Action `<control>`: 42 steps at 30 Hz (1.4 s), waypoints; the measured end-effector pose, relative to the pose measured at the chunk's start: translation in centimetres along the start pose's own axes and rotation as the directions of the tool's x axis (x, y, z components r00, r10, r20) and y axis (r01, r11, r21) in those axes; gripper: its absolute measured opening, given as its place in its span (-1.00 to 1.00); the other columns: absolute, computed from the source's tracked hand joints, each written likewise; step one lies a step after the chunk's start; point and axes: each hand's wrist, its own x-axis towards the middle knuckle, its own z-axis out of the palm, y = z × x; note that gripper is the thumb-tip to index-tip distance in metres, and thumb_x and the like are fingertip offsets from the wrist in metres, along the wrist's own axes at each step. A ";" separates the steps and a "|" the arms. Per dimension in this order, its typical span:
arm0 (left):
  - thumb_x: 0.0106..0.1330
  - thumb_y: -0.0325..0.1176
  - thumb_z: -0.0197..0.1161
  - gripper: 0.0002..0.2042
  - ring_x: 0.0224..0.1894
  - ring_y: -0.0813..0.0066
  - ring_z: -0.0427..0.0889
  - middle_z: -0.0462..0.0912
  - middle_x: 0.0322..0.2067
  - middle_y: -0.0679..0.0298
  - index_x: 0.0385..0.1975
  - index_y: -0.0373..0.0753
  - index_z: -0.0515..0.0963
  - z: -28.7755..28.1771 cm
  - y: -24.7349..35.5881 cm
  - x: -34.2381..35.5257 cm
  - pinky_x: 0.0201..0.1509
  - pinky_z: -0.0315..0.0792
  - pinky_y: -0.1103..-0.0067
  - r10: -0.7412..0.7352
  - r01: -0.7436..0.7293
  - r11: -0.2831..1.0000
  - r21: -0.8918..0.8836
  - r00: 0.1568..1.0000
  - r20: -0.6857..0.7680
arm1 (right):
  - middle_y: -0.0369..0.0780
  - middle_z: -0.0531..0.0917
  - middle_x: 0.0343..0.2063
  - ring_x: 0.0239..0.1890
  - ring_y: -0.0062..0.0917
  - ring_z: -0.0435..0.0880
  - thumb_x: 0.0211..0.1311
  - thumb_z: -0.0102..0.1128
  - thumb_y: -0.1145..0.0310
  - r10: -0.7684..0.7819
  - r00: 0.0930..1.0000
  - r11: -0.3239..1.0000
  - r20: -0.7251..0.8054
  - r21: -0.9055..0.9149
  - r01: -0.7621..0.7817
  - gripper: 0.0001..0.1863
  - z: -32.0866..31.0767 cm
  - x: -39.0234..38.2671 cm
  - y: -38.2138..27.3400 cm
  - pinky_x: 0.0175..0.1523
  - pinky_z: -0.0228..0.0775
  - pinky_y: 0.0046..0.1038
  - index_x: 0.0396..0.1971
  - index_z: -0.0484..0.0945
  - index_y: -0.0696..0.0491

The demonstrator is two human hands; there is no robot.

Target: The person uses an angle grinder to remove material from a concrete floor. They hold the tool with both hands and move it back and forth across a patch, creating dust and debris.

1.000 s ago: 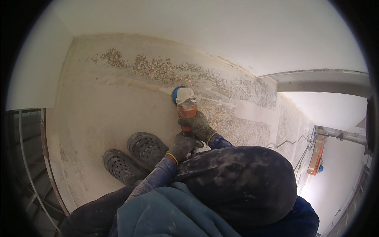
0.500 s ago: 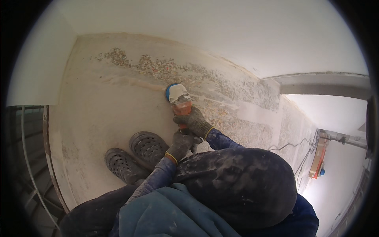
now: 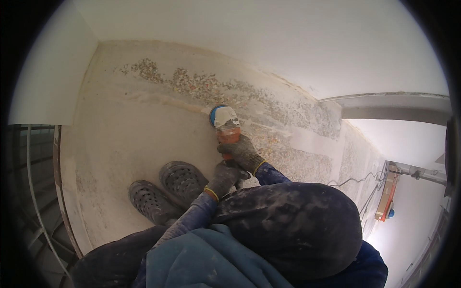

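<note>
An orange angle grinder [image 3: 227,135] with a blue disc guard and pale tape wrapped round its head is pressed down against the dusty floor [image 3: 134,129]. My right hand [image 3: 242,152], in a grey knitted glove, is wrapped round the grinder's body just behind the head. Further back, my gloved left hand [image 3: 224,177] closes round the rear end of the tool, close to my bent knee. Beside the disc lies a rough patch of exposed speckled stone [image 3: 192,86]; the floor left of it looks smooth and pale. The disc's underside is hidden.
My dark clogs [image 3: 182,180] stand left of the grinder. White walls [image 3: 288,43] bound the floor at the far side. A railing [image 3: 33,187] runs along the left edge. Grey cables [image 3: 355,177] and an orange tool with a blue end [image 3: 386,201] lie at the right.
The grinder and both hands have shifted a little to the right and slightly nearer. The grip on the tool is the same. The whole view has also moved slightly.
</note>
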 end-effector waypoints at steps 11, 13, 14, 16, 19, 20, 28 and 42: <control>0.28 -0.52 0.43 -0.81 -0.55 0.39 0.61 0.71 -0.38 0.19 -0.13 -0.32 0.67 -0.7 0.2 0.2 -0.60 0.44 0.47 -0.034 0.030 0.997 -0.075 0.998 -0.053 | -0.14 0.75 -0.20 -0.12 -0.31 0.75 0.07 0.53 0.01 -0.051 0.997 0.998 0.054 -0.036 0.052 -0.50 0.8 1.2 -1.7 0.01 0.59 -0.25 -0.08 0.72 0.03; 0.28 -0.53 0.42 -0.81 -0.54 0.40 0.62 0.73 -0.37 0.18 -0.12 -0.33 0.67 -0.9 -0.1 0.5 -0.58 0.46 0.47 -0.067 0.064 0.992 -0.109 0.997 -0.024 | -0.16 0.75 -0.23 -0.19 -0.39 0.74 0.03 0.57 0.10 0.003 0.999 1.000 0.035 -0.017 -0.003 -0.50 0.7 0.8 -2.2 -0.07 0.60 -0.29 -0.08 0.69 0.07; 0.28 -0.53 0.43 -0.80 -0.53 0.40 0.63 0.73 -0.36 0.18 -0.11 -0.33 0.67 -0.9 -0.2 0.6 -0.58 0.46 0.47 -0.082 0.080 0.993 -0.085 0.996 -0.024 | -0.18 0.75 -0.24 -0.22 -0.43 0.74 0.02 0.59 0.15 0.018 1.000 1.000 0.022 -0.016 -0.017 -0.50 0.6 0.5 -2.3 -0.10 0.61 -0.31 -0.09 0.68 0.10; 0.28 -0.54 0.44 -0.78 -0.51 0.42 0.64 0.74 -0.34 0.17 -0.10 -0.34 0.67 -0.8 -0.5 0.7 -0.56 0.46 0.47 -0.137 0.136 0.990 -0.035 0.990 -0.024 | -0.18 0.74 -0.25 -0.23 -0.44 0.74 0.02 0.59 0.15 -0.009 0.999 1.000 0.032 0.019 0.008 -0.50 0.3 0.1 -2.2 -0.11 0.61 -0.32 -0.09 0.68 0.11; 0.26 -0.53 0.46 -0.78 -0.48 0.45 0.64 0.74 -0.34 0.19 -0.11 -0.34 0.67 -0.5 -0.5 0.8 -0.51 0.49 0.49 -0.141 0.142 0.988 0.063 0.990 -0.020 | -0.19 0.74 -0.27 -0.24 -0.45 0.74 0.03 0.58 0.17 0.036 0.999 0.999 0.003 0.010 -0.036 -0.52 -0.1 -0.5 -1.7 -0.12 0.61 -0.33 -0.10 0.67 0.12; 0.22 -0.51 0.50 -0.78 -0.51 0.43 0.65 0.74 -0.39 0.19 -0.17 -0.34 0.68 -0.4 -0.5 0.8 -0.50 0.49 0.48 -0.133 0.133 0.982 0.132 0.991 -0.007 | -0.20 0.74 -0.28 -0.25 -0.46 0.73 0.04 0.57 0.18 0.070 0.997 0.997 -0.018 -0.015 -0.070 -0.53 -0.2 -0.7 -1.5 -0.12 0.61 -0.34 -0.11 0.67 0.12; 0.30 -0.48 0.43 -0.83 -0.34 0.49 0.72 0.77 -0.31 0.21 -0.14 -0.32 0.71 0.4 -0.4 0.6 -0.26 0.58 0.53 -0.171 0.148 0.874 0.463 0.985 0.006 | -0.16 0.76 -0.24 -0.19 -0.43 0.76 0.01 0.58 0.13 0.109 0.992 0.965 -0.072 0.245 -0.088 -0.48 -0.6 -2.1 0.9 -0.07 0.61 -0.31 -0.07 0.67 0.11; 0.20 -0.54 0.49 -0.77 -0.50 0.37 0.69 0.75 -0.37 0.20 -0.15 -0.34 0.70 0.2 1.1 0.5 -0.48 0.57 0.41 -0.122 0.128 0.983 0.131 0.991 -0.053 | -0.14 0.74 -0.21 -0.15 -0.28 0.73 0.15 0.45 0.03 -0.172 0.983 0.971 0.063 -0.155 0.180 -0.54 -0.3 -0.1 -1.2 -0.01 0.57 -0.23 -0.08 0.68 0.04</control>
